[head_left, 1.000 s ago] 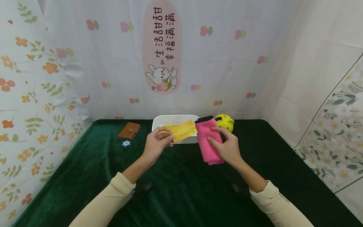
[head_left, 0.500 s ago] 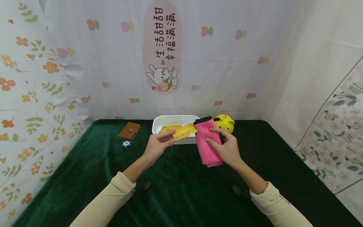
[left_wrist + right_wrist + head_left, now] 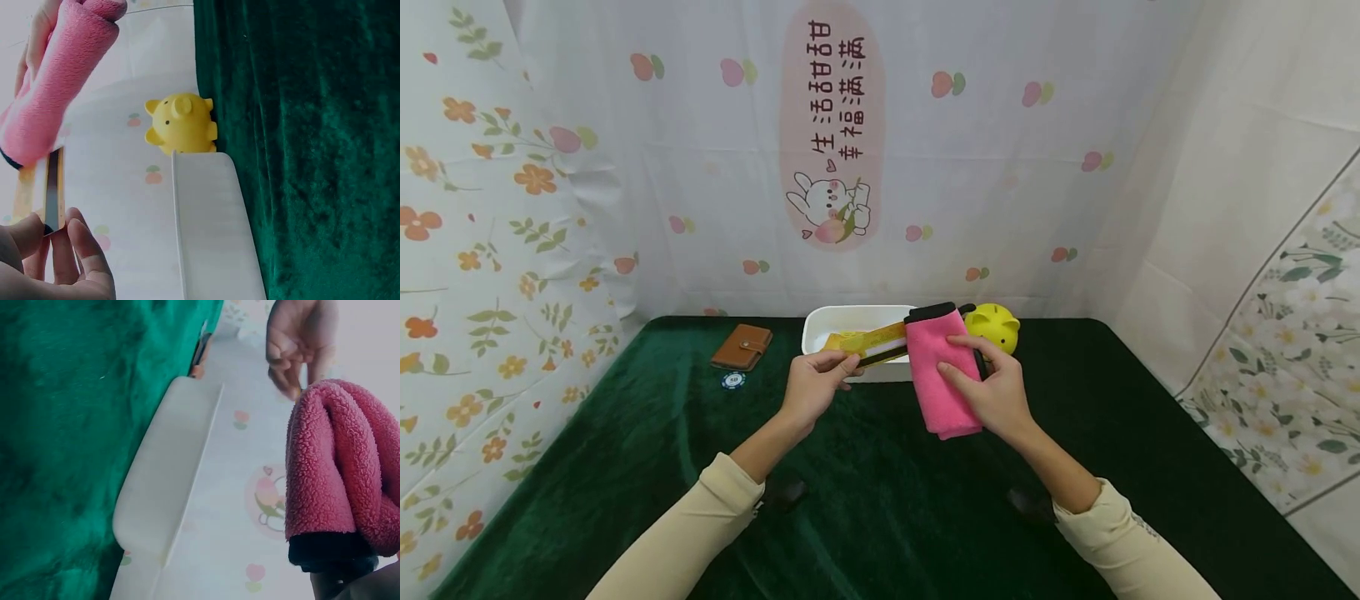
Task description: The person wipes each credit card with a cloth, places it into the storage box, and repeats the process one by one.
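My left hand (image 3: 820, 385) pinches a yellow bank card (image 3: 887, 340) by its near edge, thumb against fingers. The card's dark stripe and white strip face up in the head view; in the left wrist view the card (image 3: 54, 190) stands on edge from the fingertips. Its far end overlaps or meets a folded pink towel (image 3: 942, 375) with a black border; contact cannot be told. My right hand (image 3: 996, 385) grips the towel, thumb on the near face. In the right wrist view the fluffy towel (image 3: 325, 475) hides most of that hand.
Behind the hands stands a white bin (image 3: 857, 315) with yellow card-like items (image 3: 844, 340) in it. A yellow piggy bank (image 3: 996, 325) is to its right. A brown wallet (image 3: 742, 346) and a blue-and-white poker chip (image 3: 733, 380) lie left on the green cloth (image 3: 880, 500).
The card has turned over in my left hand, from its printed yellow face to its striped side. My right hand and the towel have shifted slightly left.
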`<state>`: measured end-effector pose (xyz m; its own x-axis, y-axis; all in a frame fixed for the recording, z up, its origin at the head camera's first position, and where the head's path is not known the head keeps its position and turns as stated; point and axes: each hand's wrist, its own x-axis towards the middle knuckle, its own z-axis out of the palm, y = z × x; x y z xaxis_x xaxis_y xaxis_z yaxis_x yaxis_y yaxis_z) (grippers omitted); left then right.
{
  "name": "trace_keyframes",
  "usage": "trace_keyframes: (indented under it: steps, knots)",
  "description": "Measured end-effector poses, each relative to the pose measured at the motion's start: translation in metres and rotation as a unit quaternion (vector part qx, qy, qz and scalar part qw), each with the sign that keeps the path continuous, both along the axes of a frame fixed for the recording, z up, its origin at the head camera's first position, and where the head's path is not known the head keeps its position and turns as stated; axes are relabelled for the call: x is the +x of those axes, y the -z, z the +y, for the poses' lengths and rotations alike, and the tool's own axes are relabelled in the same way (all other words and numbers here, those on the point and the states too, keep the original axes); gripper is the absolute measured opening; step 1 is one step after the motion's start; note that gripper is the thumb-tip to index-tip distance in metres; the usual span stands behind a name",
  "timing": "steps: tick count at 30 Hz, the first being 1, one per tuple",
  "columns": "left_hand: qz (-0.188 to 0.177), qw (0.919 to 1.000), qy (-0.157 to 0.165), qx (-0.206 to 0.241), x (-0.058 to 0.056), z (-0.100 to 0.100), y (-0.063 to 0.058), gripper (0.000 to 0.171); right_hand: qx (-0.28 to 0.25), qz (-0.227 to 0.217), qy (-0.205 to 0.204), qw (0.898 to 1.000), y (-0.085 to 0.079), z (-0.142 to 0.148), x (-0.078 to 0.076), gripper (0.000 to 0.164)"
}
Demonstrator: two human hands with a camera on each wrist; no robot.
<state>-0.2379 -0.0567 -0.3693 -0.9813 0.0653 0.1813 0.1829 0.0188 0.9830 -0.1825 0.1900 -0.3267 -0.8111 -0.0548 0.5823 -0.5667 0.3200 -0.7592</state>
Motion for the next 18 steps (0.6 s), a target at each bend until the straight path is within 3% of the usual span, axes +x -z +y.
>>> trace_keyframes:
  steps: [4,8,15,18]
  knots:
    - [-0.013,0.9998,0.001,0.016,-0.001,0.001,-0.001,0.027,-0.015,0.023,-0.014,1.000,-0.003,-0.008,-0.001,0.033]
    - [-0.021,0.9990,0.031,0.025,-0.002,0.001,-0.002,0.028,-0.008,0.036,-0.029,0.999,-0.004,-0.016,-0.005,0.033]
    - [-0.024,0.9949,0.085,0.048,0.001,0.003,0.000,0.031,-0.017,0.033,-0.054,0.998,0.018,-0.023,-0.029,0.036]
    - [-0.018,0.9914,0.108,0.072,0.001,0.003,0.000,0.032,-0.021,0.039,-0.069,0.997,0.019,-0.027,-0.031,0.035]
